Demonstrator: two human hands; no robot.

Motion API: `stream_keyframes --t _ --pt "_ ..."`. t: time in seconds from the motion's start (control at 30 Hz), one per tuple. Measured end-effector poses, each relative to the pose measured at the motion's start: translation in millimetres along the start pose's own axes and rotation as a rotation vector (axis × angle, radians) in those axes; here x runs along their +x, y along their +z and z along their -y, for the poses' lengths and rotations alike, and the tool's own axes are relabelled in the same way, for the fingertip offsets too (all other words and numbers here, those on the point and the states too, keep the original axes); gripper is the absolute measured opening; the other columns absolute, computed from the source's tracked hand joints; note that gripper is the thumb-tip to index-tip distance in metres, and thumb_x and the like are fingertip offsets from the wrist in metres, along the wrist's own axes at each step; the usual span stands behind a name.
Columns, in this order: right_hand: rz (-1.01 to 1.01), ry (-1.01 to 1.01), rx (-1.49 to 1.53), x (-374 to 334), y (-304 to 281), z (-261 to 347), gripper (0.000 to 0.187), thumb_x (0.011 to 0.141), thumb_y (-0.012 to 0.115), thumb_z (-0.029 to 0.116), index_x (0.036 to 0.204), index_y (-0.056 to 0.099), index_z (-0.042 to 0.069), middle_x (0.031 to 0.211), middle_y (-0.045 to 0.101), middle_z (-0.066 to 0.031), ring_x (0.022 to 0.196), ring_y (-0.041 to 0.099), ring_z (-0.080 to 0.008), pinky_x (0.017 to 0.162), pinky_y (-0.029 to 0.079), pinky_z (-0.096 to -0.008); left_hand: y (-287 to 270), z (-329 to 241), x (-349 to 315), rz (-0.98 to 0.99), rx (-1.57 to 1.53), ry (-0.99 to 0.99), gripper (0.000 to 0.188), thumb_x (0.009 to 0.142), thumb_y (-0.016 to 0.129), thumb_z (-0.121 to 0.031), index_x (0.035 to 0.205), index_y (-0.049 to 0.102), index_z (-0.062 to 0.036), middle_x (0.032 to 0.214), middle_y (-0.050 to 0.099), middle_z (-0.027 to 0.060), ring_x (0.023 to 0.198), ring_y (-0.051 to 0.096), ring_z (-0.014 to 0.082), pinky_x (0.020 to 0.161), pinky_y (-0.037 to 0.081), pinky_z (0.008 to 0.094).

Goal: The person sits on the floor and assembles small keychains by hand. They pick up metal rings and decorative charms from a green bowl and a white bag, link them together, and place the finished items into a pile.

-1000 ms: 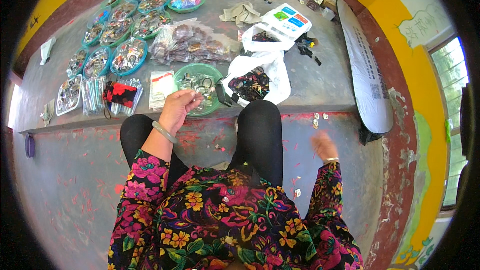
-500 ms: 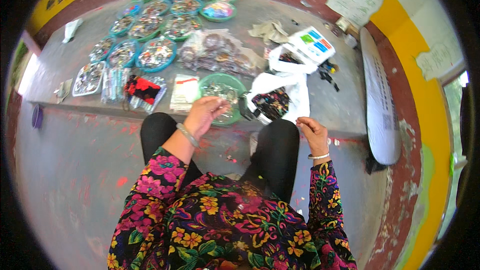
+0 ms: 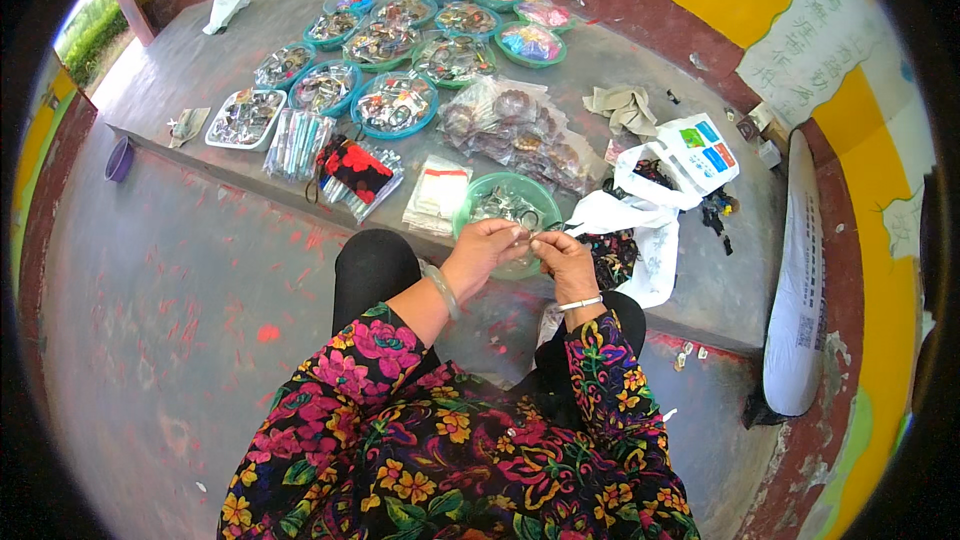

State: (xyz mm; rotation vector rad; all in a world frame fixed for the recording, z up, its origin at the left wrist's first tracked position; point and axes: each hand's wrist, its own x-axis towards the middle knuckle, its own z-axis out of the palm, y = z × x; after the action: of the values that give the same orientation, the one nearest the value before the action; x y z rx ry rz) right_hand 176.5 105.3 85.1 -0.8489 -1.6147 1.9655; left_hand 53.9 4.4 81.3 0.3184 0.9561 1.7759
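Note:
My left hand [image 3: 484,258] and my right hand [image 3: 568,266] meet fingertip to fingertip, thumbs and forefingers pinched together. Whatever small thing they hold between them is too small to name. A short dark tip [image 3: 557,227] shows just beyond the right fingers. Under and beyond my hands stands a green plastic bowl [image 3: 463,208] with shiny metal-looking trinkets in it. To its left lies a stack of small white packets [image 3: 436,196]. Close to the right hand, an open white plastic bag [image 3: 657,262] holds dark, multicoloured small pieces [image 3: 609,258].
Round basins of trinkets [image 3: 395,104] cover the far left of the raised concrete ledge [image 3: 700,280]. Bagged bracelets [image 3: 515,125] lie in the middle, a red-and-black pouch [image 3: 357,169] left of the packets. At right leans a long silvery board [image 3: 795,320]; a purple bowl [image 3: 119,159] sits far left.
My right hand has come inward and up from beside my right knee to meet the left hand. The view has shifted, so the ledge and its goods appear farther right.

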Motion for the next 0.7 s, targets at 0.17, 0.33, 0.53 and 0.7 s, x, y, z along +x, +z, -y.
stream_keyframes --t 0.17,0.33,0.53,0.7 --pt "-0.047 -0.033 -0.015 4.8 -8.2 -9.9 0.006 0.075 0.065 0.006 0.080 0.064 0.002 0.070 0.059 0.0023 0.055 0.046 -0.0034 0.049 0.035 -0.0174 2.0 0.6 1.5 0.045 -0.002 -0.023 0.015 0.083 0.054 -0.005 0.094 0.057 0.0050 0.094 0.059 0.0108 0.085 0.059 0.0165 0.076 0.051 0.0250" --pt "-0.035 -0.040 -0.061 -0.6 -8.7 -3.5 0.006 0.075 0.065 0.006 0.080 0.065 0.002 0.071 0.060 0.0028 0.057 0.046 -0.0025 0.050 0.035 -0.0168 4.4 0.8 2.6 0.038 0.097 -0.084 0.015 0.082 0.055 -0.003 0.094 0.056 0.0057 0.091 0.059 0.0102 0.083 0.059 0.0162 0.075 0.050 0.0240" --pt "-0.009 -0.057 -0.024 -2.2 -8.4 -1.4 0.010 0.075 0.063 0.003 0.084 0.064 0.001 0.073 0.060 0.0024 0.059 0.048 -0.0032 0.051 0.036 -0.0169 1.8 -2.7 0.6 0.036 0.122 -0.141 0.015 0.082 0.055 -0.005 0.093 0.056 0.0059 0.089 0.060 0.0109 0.080 0.060 0.0171 0.070 0.052 0.0253" --pt "-0.003 -0.046 0.064 -4.6 -6.5 -2.4 0.016 0.074 0.062 0.000 0.090 0.064 0.000 0.075 0.060 0.0005 0.064 0.051 -0.0049 0.056 0.039 -0.0177 -2.0 -2.3 0.8 0.047 0.076 -0.190 0.017 0.083 0.055 -0.008 0.094 0.056 0.0061 0.090 0.060 0.0118 0.079 0.060 0.0189 0.068 0.053 0.0256"
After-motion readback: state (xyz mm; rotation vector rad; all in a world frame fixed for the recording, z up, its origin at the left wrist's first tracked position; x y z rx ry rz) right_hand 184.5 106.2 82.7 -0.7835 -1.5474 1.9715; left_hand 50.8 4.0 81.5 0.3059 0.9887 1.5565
